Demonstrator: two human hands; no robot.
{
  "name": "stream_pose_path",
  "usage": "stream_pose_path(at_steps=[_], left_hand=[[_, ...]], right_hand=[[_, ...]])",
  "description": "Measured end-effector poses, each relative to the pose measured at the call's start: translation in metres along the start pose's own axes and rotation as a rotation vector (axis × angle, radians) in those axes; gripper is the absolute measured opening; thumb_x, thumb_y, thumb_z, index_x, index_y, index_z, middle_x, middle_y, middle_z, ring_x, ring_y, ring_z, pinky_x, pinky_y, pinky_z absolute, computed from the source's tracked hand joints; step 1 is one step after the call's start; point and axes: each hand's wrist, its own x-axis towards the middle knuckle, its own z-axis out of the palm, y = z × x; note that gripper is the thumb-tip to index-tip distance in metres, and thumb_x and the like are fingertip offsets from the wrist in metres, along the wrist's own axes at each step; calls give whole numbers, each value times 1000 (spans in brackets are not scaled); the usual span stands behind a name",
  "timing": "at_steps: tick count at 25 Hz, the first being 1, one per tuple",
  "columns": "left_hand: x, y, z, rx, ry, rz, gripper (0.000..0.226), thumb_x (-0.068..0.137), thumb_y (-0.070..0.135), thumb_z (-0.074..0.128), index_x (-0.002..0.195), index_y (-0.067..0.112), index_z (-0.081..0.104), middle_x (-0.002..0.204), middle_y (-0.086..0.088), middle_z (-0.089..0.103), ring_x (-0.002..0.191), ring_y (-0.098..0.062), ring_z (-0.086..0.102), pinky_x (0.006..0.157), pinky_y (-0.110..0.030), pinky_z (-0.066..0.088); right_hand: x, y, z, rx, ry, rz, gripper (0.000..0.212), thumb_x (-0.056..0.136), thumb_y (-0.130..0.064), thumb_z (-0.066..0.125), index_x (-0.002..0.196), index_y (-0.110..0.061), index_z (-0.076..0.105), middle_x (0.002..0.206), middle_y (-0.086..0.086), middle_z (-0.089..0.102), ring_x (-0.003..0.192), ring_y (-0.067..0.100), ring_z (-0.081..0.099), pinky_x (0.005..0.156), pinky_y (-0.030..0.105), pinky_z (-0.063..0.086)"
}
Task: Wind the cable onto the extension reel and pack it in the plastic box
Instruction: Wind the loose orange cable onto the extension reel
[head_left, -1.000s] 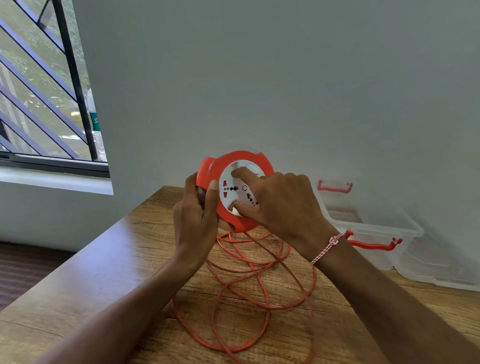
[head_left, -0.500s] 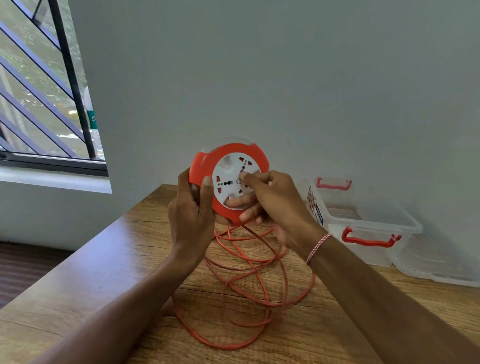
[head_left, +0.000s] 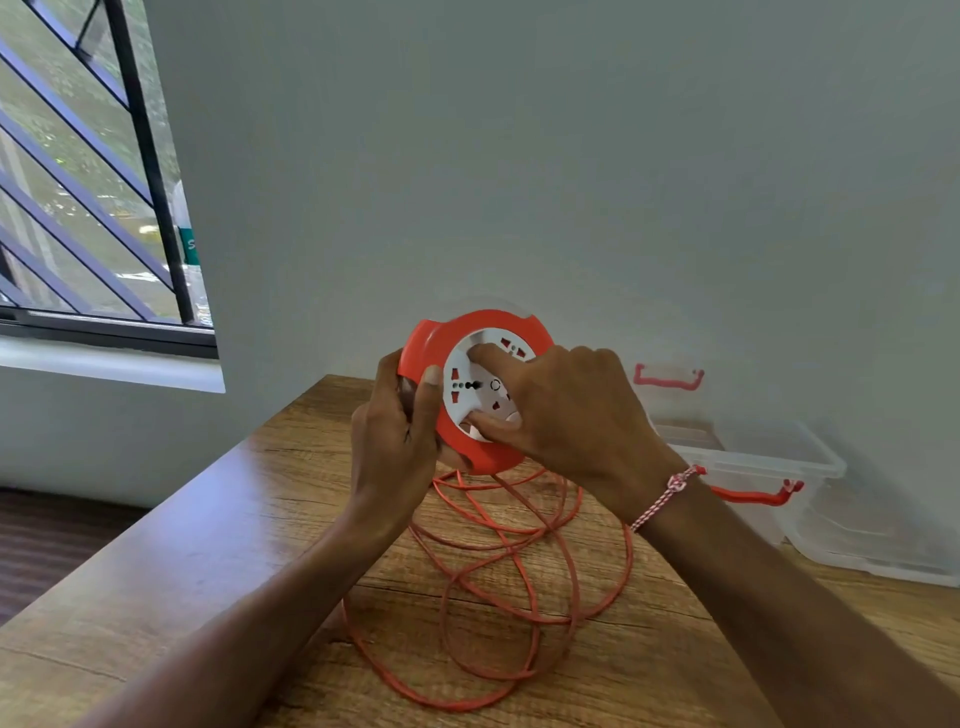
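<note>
The reel (head_left: 475, 389) is held up off the table (head_left: 218, 519), face toward the camera, so its turning axis points roughly at the viewer. The left hand (head_left: 395, 441) is closed around the orange rim at about 9 o'clock, thumb laid across the front edge, steadying the body. The right hand (head_left: 566, 410) comes in from 3 o'clock and sits on the white socket face, its fingertips (head_left: 480, 354) pressed in near 12 o'clock and the thumb near 6 o'clock, so it is clamped on the rotating centre, not the rim.

The cable (head_left: 498, 587) hangs from the reel's lower edge at 6 o'clock, directly below both hands, and lies in loose overlapping loops on the wood. Most of it looks unwound, though how much already sits inside the rim cannot be seen from this side.

Judging from this, winding turns on the right hand twisting the white disc about that viewer-facing axis while the cable feeds straight up from below. The loops cross one another, so a snag is possible.

The box (head_left: 769, 457) stands open at 3 o'clock, well apart, nearer the right hand.
</note>
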Motion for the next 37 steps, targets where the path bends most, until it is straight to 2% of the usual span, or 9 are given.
stream_pose_path(at_steps=[4,9,11,14,17,24,29,33,37], left_hand=[[-3,-1,1,51,1,70,31,103,65,39,126,44,44,85,15,69,63,-6,73,50,-24,60],[-3,-3,1,120,62,62,32,105,63,39,125,40,47,85,11,65,64,-11,69,49,-32,57],[-2,-4,0,91,82,23,21,105,57,40,121,44,46,79,7,65,65,-13,70,51,-37,59],[1,-2,-2,43,104,-34,22,105,55,41,119,40,47,77,4,67,66,-16,72,54,-41,62],[2,-1,-2,23,92,-45,29,105,55,41,120,33,50,76,3,66,64,-15,71,53,-37,62],[0,0,-1,60,26,54,29,101,70,36,119,50,44,85,7,66,64,-11,71,51,-32,60],[-2,-2,-1,133,18,112,49,103,68,35,132,31,49,72,9,64,70,-9,71,53,-26,58],[-3,-3,-1,157,23,125,43,104,61,37,133,31,48,76,6,68,62,-11,71,53,-37,61],[0,-1,-2,60,85,31,27,103,56,41,122,37,47,80,5,69,70,-11,73,53,-40,63]], right_hand=[[2,-16,3,356,-36,464,65,79,-73,67,117,-21,61,89,-3,72,63,16,70,49,23,55],[6,-28,4,1507,-201,1281,34,96,-42,67,111,-12,60,71,10,78,46,17,71,36,20,45],[8,-18,-1,1299,-236,1086,30,98,-41,65,111,-14,62,68,6,78,49,19,71,40,22,49],[7,11,-6,267,-82,294,37,95,-55,61,110,-22,65,75,-4,75,60,20,69,55,29,53],[7,23,-13,102,-123,-95,50,94,-58,60,132,-26,60,99,0,74,61,26,68,52,28,50],[-4,1,1,117,-37,25,64,85,-63,70,134,-22,64,85,7,79,60,25,72,55,26,51],[-4,-18,4,565,-66,614,62,76,-71,73,115,-25,58,96,-5,73,67,16,74,53,23,60],[0,-26,4,1170,-168,1076,54,80,-61,77,110,-22,55,66,-1,76,42,15,69,36,21,48],[7,1,-9,535,-121,506,52,84,-63,71,115,-23,59,77,-6,76,55,13,71,51,26,55]])
